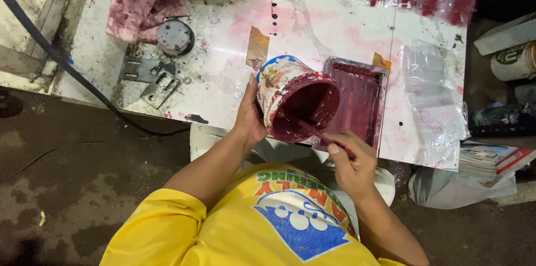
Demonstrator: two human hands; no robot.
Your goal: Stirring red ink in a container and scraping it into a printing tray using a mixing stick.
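Fig. Head view, one moment of paint handling; items listed largest to smallest.

Worktable (312, 25): white top w/ pink-red smears, lies beyond both sets of fingers.

Tray (357, 101): shallow rectangular, coated dark red inside; sits just beyond the right fingers, touching or nearly touching the bucket's mouth.

Paint bucket (293, 98): tipped on its side, mouth toward the tray and the right fingers. Inside walls coated red; no deep pool visible, so judged mostly emptied, w/ residue left on the walls.

Left hand (248, 120): fingers wrapped round the bucket's outer wall, thumb on the near side, holding it tilted.

Right hand (349, 160): fingers closed on the handle of a thin stick or brush (318, 132); its far end reaches past the fingertips into the bucket. Head not clear enough to say which tool.

Progress (judged): tray already holds paint; scraping out the remainder appears to be the stage in hand.
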